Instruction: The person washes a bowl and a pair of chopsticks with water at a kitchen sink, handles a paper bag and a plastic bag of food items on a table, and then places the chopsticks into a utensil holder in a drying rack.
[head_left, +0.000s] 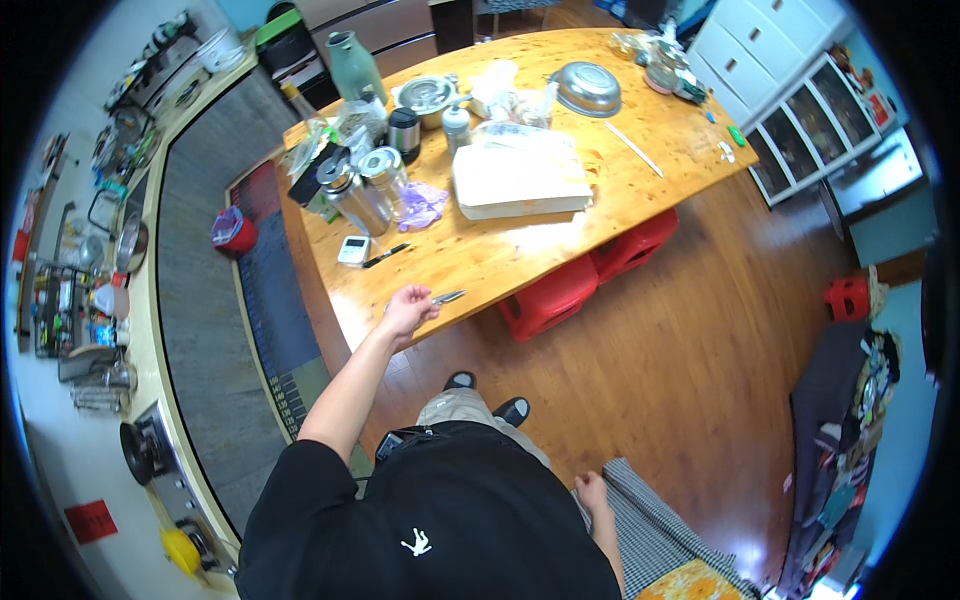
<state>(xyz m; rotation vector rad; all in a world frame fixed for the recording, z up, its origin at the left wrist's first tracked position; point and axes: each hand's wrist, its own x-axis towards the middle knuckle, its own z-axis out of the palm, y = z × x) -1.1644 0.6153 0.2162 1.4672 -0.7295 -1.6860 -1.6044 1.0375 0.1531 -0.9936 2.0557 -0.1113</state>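
Observation:
Over the near left corner of the wooden table (480, 259), my left hand (411, 311) has its fingers curled around a slim metal tool with a pointed end (450, 297), perhaps a knife. The pointed end sticks out to the right of my fingers; most of the handle is hidden by the hand. Beyond it lie a black pen (386, 255) and a small white digital device (354, 250). My right hand (591, 489) hangs low at my side with bent fingers, beside a checkered cloth (649, 525). Whether it touches the cloth is unclear.
Steel canisters (356, 199), a purple plastic bag (422, 205), a white box (521, 180) and an upturned metal basin (587, 88) stand on the table. Red plastic stools (551, 296) sit partly under its edge. A kitchen counter (154, 300) runs along the left.

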